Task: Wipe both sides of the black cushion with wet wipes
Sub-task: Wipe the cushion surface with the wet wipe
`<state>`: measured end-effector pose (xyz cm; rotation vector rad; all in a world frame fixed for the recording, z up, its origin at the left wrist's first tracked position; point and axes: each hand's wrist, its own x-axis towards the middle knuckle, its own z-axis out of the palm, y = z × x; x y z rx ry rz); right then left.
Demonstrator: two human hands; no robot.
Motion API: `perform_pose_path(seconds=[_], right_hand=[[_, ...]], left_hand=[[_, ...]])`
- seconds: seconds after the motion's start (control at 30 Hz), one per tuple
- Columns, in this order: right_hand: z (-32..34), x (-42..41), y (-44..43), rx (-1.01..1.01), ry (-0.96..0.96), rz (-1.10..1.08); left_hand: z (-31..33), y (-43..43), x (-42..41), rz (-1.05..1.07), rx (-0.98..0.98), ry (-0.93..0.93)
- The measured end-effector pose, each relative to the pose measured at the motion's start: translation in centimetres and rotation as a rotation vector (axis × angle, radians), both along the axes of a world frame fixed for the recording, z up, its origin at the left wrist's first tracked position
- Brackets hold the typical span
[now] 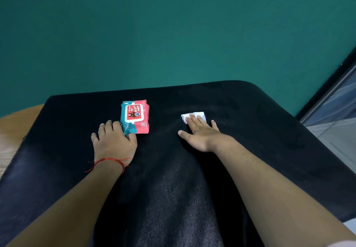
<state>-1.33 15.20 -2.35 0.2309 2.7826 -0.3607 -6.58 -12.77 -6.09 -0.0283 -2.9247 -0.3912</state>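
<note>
One view only, head camera. Black cushion (250, 131) fills the centre and lower frame, lying flat on a wooden worktop (13, 129) that shows at the left edge.

Right hand (200, 133), centre right: fingers straight, pressing a white wet wipe (185, 118) flat against the cushion; nothing pinched.

Left hand (113, 140), centre left: relaxed and flat on the cushion, its thumb side touching the near corner of the wipes pack (135, 116).

Risks, as judged: the unpinched wipe may bunch or slip from under the fingers. The pack sits on the surface to be wiped, so it leaves a missed patch and would fall at the turn-over.
</note>
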Motion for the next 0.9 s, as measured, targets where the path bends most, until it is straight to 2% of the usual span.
perform_pose_path(seconds=[0.9], right_hand=[[0.5, -10.7, 0.4, 0.022, -0.020, -0.022]], left_hand=[[0.0, 0.2, 0.1, 0.004, -0.020, 0.045]])
